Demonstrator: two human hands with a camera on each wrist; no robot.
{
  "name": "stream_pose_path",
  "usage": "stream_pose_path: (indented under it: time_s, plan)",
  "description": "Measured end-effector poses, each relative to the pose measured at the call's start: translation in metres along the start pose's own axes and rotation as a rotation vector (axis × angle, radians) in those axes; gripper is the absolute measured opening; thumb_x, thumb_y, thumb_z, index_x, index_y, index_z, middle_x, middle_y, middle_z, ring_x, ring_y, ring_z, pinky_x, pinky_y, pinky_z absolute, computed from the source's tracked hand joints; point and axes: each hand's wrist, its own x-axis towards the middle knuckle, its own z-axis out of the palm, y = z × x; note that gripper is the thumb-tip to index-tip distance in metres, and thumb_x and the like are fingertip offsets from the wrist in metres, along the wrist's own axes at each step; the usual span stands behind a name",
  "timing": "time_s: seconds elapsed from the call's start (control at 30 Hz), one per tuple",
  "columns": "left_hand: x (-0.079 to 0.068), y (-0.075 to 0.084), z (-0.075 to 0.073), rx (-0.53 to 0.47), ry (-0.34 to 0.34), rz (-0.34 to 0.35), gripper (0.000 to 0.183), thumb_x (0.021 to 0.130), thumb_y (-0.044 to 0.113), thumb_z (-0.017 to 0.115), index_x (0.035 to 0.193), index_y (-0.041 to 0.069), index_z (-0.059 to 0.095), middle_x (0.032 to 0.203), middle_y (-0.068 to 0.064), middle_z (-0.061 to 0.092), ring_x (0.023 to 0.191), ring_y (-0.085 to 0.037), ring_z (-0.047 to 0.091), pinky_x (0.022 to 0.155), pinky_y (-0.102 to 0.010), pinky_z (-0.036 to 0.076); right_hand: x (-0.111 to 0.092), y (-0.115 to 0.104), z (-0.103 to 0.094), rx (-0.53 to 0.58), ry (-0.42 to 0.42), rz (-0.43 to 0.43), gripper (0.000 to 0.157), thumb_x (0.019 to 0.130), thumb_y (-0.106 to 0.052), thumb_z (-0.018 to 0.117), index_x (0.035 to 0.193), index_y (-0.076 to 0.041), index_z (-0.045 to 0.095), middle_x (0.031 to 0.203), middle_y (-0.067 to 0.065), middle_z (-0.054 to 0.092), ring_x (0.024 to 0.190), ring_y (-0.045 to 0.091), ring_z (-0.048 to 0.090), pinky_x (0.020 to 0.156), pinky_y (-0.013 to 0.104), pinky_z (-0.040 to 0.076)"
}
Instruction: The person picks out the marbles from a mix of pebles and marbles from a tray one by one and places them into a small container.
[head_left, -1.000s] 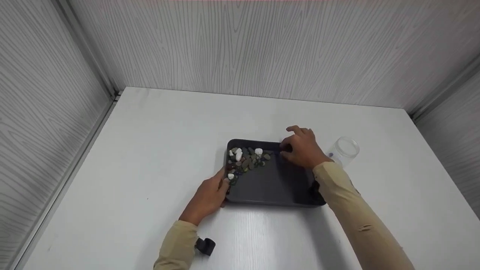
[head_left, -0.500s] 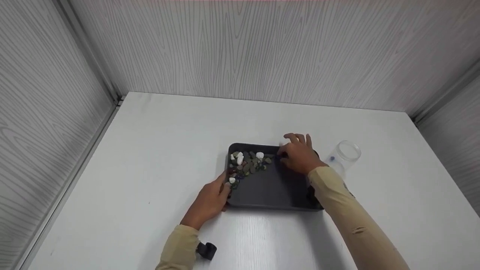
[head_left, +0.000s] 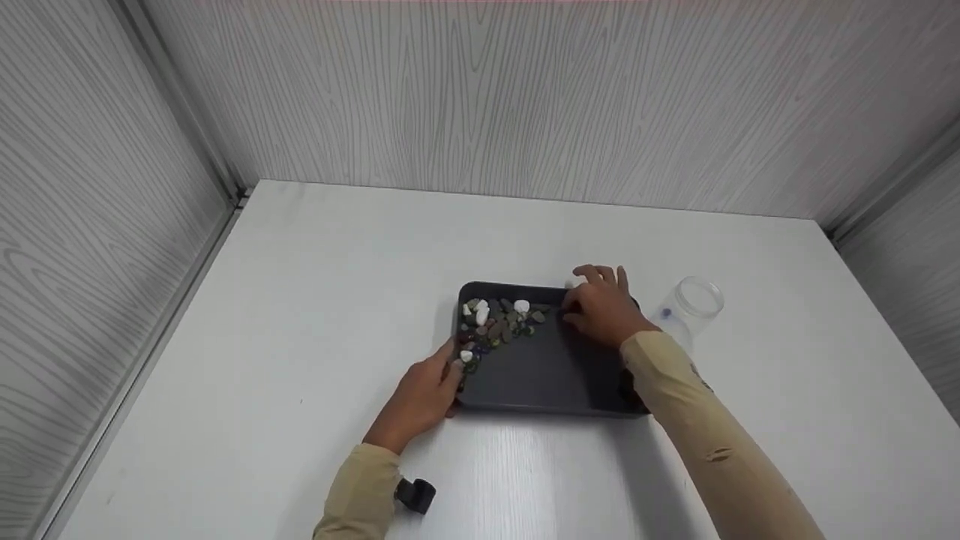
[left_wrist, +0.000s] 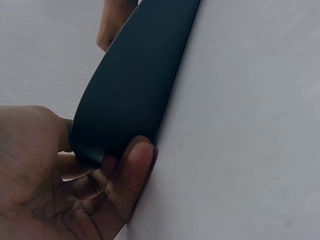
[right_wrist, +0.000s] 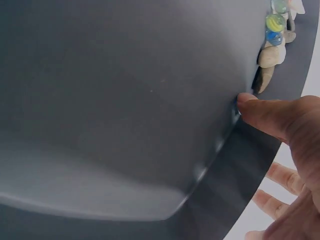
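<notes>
**Head view: one side steadies, the other searches**

A person's left grip [head_left: 418, 391] is closed on the left wall of a dark tray [head_left: 536, 382] on a white tabletop [head_left: 337, 300]; the right grip [head_left: 606, 311], curled toward a pinch, dips inside by the far wall. Stones [head_left: 504, 331] gather at the tray's left and far sides; a clear jar [head_left: 697, 301] stands to the right. The step looks like picking up something small; the next move seems to call for a secure pinch and a steady tray.

Left wrist view: fingers [left_wrist: 135, 162] lie against the outer wall [left_wrist: 130, 85], largely hidden from the head view.

Right wrist view: glassy marbles [right_wrist: 275, 23] show clearly among the stones, a fingertip [right_wrist: 247, 99] at the wall's foot; whether anything is pinched cannot be told.
</notes>
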Motion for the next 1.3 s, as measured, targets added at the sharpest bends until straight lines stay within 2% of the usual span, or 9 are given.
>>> stream_pose_path:
  time_s: [0.17,0.37,0.43,0.6,0.8,0.9,1.03,1.17,1.3]
  plan:
    - [0.002,0.001,0.001,0.003,0.005,-0.013,0.055,0.111,0.022,0.038,0.162,0.008,0.023,0.085,-0.005,0.061,0.063,-0.014,0.063,0.071,-0.037,0.052,-0.006,-0.001,-0.017,0.049,0.089,-0.055,0.012,0.091,-0.015,0.078,0.100,-0.008,0.079,0.142,0.022,0.052,0.133,0.047,0.041,0.111,0.073,0.014]
    - [0.004,0.004,0.000,0.006,0.008,0.006,0.055,0.111,0.022,0.039,0.162,0.009,0.024,0.086,-0.005,0.061,0.062,-0.014,0.063,0.071,-0.037,0.052,-0.023,0.003,-0.057,0.116,0.260,-0.089,0.012,0.089,-0.012,0.079,0.100,-0.006,0.079,0.143,0.025,0.050,0.134,0.048,0.039,0.112,0.072,0.012]
    - [0.004,0.003,-0.001,-0.001,0.012,0.019,0.054,0.110,0.021,0.039,0.162,0.009,0.025,0.084,-0.006,0.061,0.061,-0.015,0.063,0.071,-0.038,0.052,-0.030,0.008,-0.071,0.130,0.321,-0.093,0.012,0.088,-0.009,0.080,0.100,-0.004,0.079,0.141,0.027,0.050,0.134,0.046,0.040,0.112,0.069,0.015]
    - [0.003,0.002,-0.001,-0.005,0.018,0.015,0.054,0.110,0.020,0.040,0.161,0.007,0.026,0.083,-0.006,0.061,0.062,-0.015,0.062,0.074,-0.039,0.051,-0.048,0.029,-0.094,0.148,0.433,-0.081,0.012,0.088,-0.003,0.078,0.099,0.001,0.078,0.137,0.030,0.052,0.132,0.044,0.042,0.106,0.062,0.024]
    - [0.002,0.001,-0.001,-0.015,0.016,0.007,0.054,0.110,0.018,0.040,0.161,0.009,0.026,0.082,-0.005,0.061,0.059,-0.016,0.062,0.070,-0.037,0.051,-0.071,0.065,-0.101,0.160,0.526,-0.055,0.009,0.085,0.001,0.079,0.094,0.004,0.078,0.131,0.033,0.055,0.129,0.047,0.046,0.106,0.066,0.025]
    - [0.002,0.001,0.000,-0.019,0.019,0.011,0.053,0.110,0.018,0.040,0.161,0.009,0.028,0.082,-0.006,0.061,0.059,-0.016,0.062,0.066,-0.035,0.051,-0.081,0.081,-0.101,0.165,0.549,-0.027,0.009,0.084,0.002,0.080,0.092,0.005,0.077,0.128,0.035,0.057,0.128,0.048,0.047,0.105,0.069,0.025]
    - [0.001,0.000,0.001,-0.023,0.015,0.014,0.052,0.110,0.018,0.040,0.160,0.010,0.030,0.082,-0.007,0.060,0.060,-0.016,0.062,0.063,-0.033,0.051,-0.093,0.096,-0.100,0.176,0.534,0.038,0.011,0.084,0.001,0.080,0.094,0.006,0.076,0.129,0.036,0.055,0.128,0.050,0.045,0.105,0.071,0.024]
    - [0.002,-0.001,0.002,-0.022,0.009,-0.002,0.052,0.110,0.019,0.040,0.160,0.012,0.030,0.083,-0.006,0.060,0.061,-0.017,0.062,0.063,-0.034,0.051,-0.101,0.102,-0.099,0.175,0.511,0.078,0.013,0.085,0.000,0.079,0.096,0.007,0.076,0.131,0.036,0.053,0.129,0.052,0.043,0.105,0.072,0.024]
    - [0.002,-0.001,0.003,-0.020,0.011,-0.020,0.052,0.110,0.020,0.040,0.161,0.014,0.029,0.083,-0.006,0.060,0.061,-0.016,0.062,0.064,-0.035,0.051,-0.105,0.103,-0.099,0.171,0.504,0.084,0.016,0.085,-0.001,0.080,0.098,0.007,0.076,0.132,0.036,0.052,0.128,0.053,0.043,0.104,0.073,0.025]
